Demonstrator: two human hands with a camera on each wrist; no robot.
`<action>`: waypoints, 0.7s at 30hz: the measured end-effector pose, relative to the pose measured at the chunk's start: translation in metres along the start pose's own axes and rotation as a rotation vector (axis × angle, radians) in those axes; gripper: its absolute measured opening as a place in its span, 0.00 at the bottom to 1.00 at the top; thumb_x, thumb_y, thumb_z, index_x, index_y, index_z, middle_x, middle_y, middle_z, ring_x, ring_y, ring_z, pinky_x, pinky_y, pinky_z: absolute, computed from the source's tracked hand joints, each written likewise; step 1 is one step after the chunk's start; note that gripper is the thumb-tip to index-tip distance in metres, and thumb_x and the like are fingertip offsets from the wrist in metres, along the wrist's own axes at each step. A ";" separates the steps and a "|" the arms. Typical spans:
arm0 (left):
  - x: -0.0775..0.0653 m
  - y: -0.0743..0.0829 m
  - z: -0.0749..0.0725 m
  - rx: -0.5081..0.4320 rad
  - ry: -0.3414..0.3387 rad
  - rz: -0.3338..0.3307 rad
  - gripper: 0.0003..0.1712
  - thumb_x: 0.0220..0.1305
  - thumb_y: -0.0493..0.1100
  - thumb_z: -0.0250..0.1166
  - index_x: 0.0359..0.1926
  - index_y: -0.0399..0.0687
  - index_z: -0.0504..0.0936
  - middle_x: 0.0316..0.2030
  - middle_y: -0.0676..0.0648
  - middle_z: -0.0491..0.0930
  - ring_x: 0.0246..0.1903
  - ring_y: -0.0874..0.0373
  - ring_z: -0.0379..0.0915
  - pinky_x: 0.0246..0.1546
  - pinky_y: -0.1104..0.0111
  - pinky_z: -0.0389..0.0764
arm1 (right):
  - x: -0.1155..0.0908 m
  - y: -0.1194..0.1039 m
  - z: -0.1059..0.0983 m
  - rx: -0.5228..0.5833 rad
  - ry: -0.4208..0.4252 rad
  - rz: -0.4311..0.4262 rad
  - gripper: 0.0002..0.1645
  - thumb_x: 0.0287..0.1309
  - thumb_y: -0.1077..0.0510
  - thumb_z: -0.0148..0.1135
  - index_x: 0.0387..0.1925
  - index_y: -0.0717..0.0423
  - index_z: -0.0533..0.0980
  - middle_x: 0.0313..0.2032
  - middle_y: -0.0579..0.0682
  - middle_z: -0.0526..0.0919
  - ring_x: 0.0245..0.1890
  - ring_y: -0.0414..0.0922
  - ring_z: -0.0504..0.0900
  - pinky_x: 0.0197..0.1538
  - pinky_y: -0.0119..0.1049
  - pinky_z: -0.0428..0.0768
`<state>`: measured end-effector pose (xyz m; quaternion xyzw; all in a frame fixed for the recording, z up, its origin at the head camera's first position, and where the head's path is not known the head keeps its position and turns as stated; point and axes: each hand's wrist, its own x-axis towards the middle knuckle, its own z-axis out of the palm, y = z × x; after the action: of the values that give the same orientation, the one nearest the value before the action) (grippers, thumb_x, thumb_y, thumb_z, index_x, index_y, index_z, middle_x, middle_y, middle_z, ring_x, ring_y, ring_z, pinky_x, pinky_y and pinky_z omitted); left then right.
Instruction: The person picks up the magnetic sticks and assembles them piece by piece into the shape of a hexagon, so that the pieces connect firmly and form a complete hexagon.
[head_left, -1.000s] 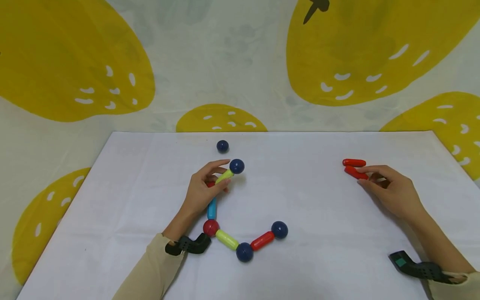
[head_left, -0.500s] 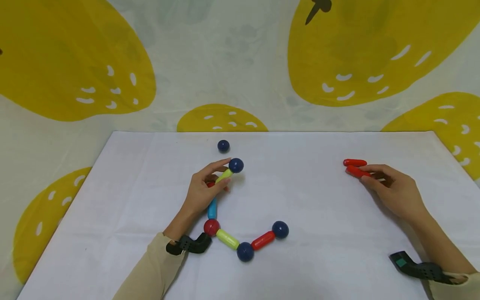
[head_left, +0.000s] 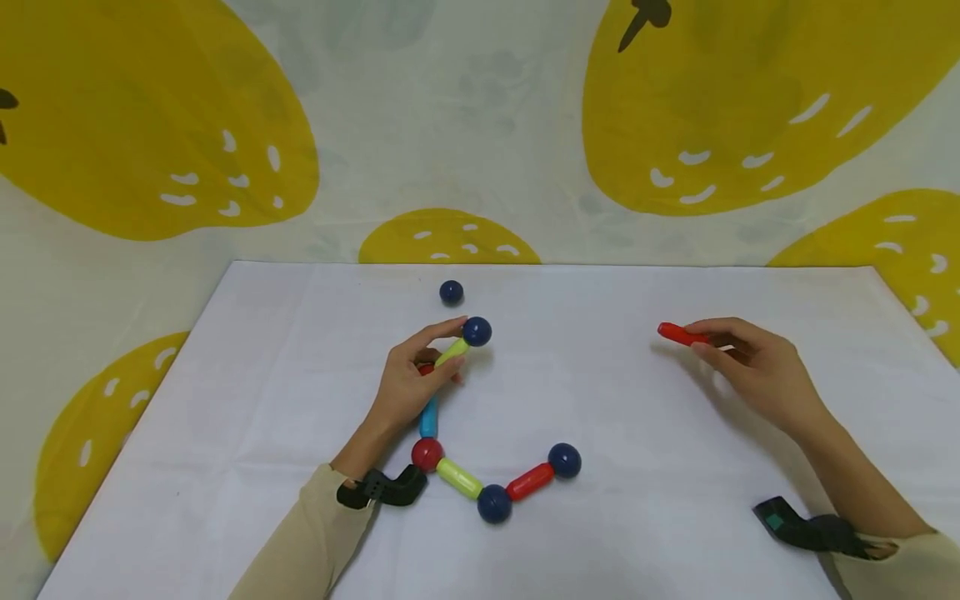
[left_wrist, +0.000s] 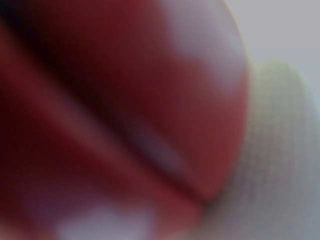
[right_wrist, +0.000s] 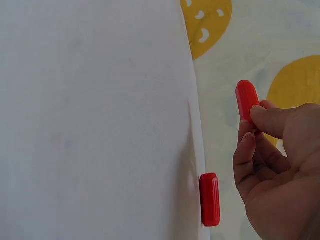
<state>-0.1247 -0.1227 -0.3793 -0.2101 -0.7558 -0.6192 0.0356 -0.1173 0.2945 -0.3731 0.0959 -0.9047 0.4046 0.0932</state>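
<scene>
Right grip (head_left: pixel 768 367) pinches a red rod (head_left: pixel 678 334) — now shifted leftward — while left grip (head_left: pixel 405 383) holds a lime rod (head_left: pixel 452 352).

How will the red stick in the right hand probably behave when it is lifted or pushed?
The red stick is probably stiff: pinched near one end, it juts out straight without sagging. It seems fairly light, since the right hand holds it by a small pinch. Its sides look ridged, so it might roll unevenly if pushed.

Soft light throws faint shadows on the white desk (head_left: pixel 600 400); a close red surface (left_wrist: pixel 200 110) blurs, glare-patched, in the left-wrist view.
</scene>
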 end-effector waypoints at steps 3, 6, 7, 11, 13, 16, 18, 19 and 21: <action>0.000 0.000 0.000 0.004 -0.001 -0.003 0.25 0.61 0.29 0.63 0.60 0.37 0.74 0.52 0.40 0.77 0.24 0.41 0.78 0.27 0.70 0.73 | 0.005 -0.012 0.008 0.003 -0.016 -0.016 0.15 0.56 0.65 0.66 0.47 0.53 0.80 0.36 0.46 0.81 0.30 0.38 0.79 0.34 0.19 0.74; 0.000 0.000 0.000 0.009 -0.003 -0.004 0.25 0.61 0.29 0.63 0.61 0.38 0.74 0.52 0.40 0.77 0.24 0.42 0.78 0.27 0.70 0.73 | 0.010 -0.021 0.015 0.007 -0.031 -0.024 0.15 0.56 0.65 0.66 0.46 0.51 0.80 0.37 0.48 0.81 0.29 0.44 0.81 0.33 0.21 0.75; 0.000 0.000 0.000 0.009 -0.005 -0.005 0.25 0.61 0.29 0.63 0.61 0.38 0.74 0.52 0.40 0.77 0.24 0.42 0.78 0.26 0.70 0.73 | 0.011 -0.023 0.017 0.009 -0.034 -0.028 0.15 0.57 0.64 0.66 0.46 0.51 0.80 0.37 0.48 0.81 0.29 0.45 0.81 0.33 0.21 0.75; 0.000 0.001 0.001 0.013 -0.011 -0.004 0.25 0.61 0.29 0.63 0.61 0.37 0.74 0.51 0.40 0.77 0.24 0.42 0.78 0.26 0.71 0.73 | 0.016 -0.030 0.023 0.022 -0.050 -0.058 0.15 0.57 0.64 0.66 0.47 0.50 0.81 0.38 0.49 0.81 0.31 0.45 0.80 0.35 0.20 0.75; 0.000 0.002 0.001 0.018 -0.010 -0.004 0.25 0.61 0.29 0.63 0.61 0.37 0.74 0.51 0.40 0.77 0.24 0.42 0.78 0.26 0.70 0.73 | 0.018 -0.035 0.026 0.031 -0.063 -0.072 0.15 0.58 0.64 0.65 0.47 0.50 0.81 0.39 0.49 0.81 0.31 0.45 0.80 0.36 0.20 0.75; 0.000 0.004 0.001 0.024 -0.008 -0.006 0.25 0.61 0.29 0.63 0.60 0.37 0.74 0.51 0.40 0.77 0.24 0.41 0.78 0.26 0.70 0.73 | 0.022 -0.042 0.031 0.053 -0.083 -0.074 0.16 0.58 0.63 0.66 0.48 0.48 0.81 0.40 0.48 0.82 0.32 0.46 0.80 0.37 0.21 0.75; 0.000 0.004 0.000 0.028 -0.006 -0.008 0.25 0.61 0.29 0.63 0.60 0.37 0.74 0.51 0.40 0.77 0.24 0.41 0.78 0.26 0.70 0.73 | 0.025 -0.047 0.035 0.059 -0.101 -0.086 0.16 0.58 0.63 0.65 0.48 0.48 0.80 0.40 0.47 0.82 0.33 0.45 0.80 0.38 0.21 0.76; 0.000 0.004 0.000 0.030 -0.006 -0.009 0.25 0.61 0.29 0.63 0.60 0.37 0.74 0.51 0.40 0.77 0.24 0.41 0.78 0.26 0.70 0.73 | 0.026 -0.050 0.037 0.065 -0.110 -0.090 0.16 0.58 0.63 0.65 0.48 0.48 0.80 0.41 0.46 0.82 0.34 0.44 0.80 0.38 0.21 0.76; 0.000 0.004 0.000 0.030 -0.007 -0.011 0.25 0.61 0.29 0.63 0.60 0.37 0.74 0.52 0.40 0.77 0.24 0.41 0.78 0.26 0.70 0.73 | 0.029 -0.054 0.042 0.063 -0.127 -0.117 0.16 0.58 0.63 0.65 0.49 0.48 0.80 0.41 0.45 0.82 0.35 0.42 0.79 0.39 0.21 0.75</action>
<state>-0.1230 -0.1221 -0.3752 -0.2076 -0.7662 -0.6073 0.0329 -0.1354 0.2250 -0.3547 0.1769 -0.8885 0.4197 0.0559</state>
